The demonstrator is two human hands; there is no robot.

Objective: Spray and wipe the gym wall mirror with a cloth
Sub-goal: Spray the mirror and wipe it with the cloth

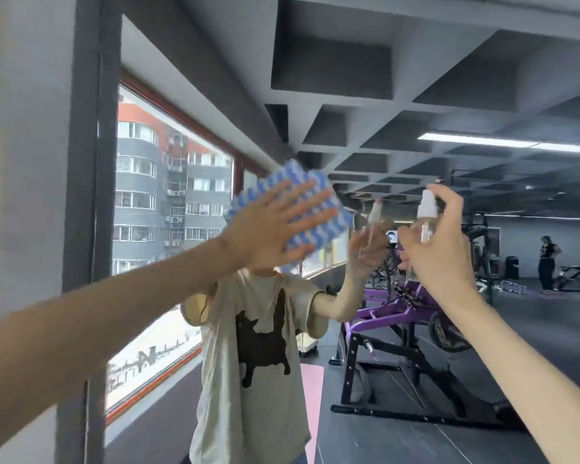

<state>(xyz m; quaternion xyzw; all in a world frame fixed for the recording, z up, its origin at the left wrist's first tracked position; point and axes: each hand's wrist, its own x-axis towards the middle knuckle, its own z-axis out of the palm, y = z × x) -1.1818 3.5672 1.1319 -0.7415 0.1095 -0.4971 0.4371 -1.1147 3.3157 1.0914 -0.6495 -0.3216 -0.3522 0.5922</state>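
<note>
Mirror (332, 61) glass fills most of the view, bounded on the left by a dark frame (87, 162) and a grey wall (21, 128). Reflected in it are a coffered grey ceiling with a strip light (482, 140), a long window (168, 202) facing apartment blocks, a purple weight machine (399, 316), a pink mat (312, 390) on dark flooring, and a distant standing figure (548, 262).

Left: straight, spread fingers (302, 204) press flat on the cloth (329, 222). The left hand (268, 226) lies palm-down on it, with the bare forearm running back to the lower-left corner. The cloth, patterned blue and white, lies flat against the mirror at about head height. It is turned so that one corner points up, and it covers the head of the person's own reflection, which wears a beige T-shirt (258, 346) with a dark cat print.

Right: the index finger (449, 199) curls over the white spray head while the other fingers wrap the clear body of the spray bottle (427, 212). The right hand (439, 249) holds it raised, just right of the cloth and short of the glass. The bottle's long axis is near vertical with the spray head uppermost, and the nozzle faces the mirror. The bottle's reflection appears between cloth and hand.
</note>
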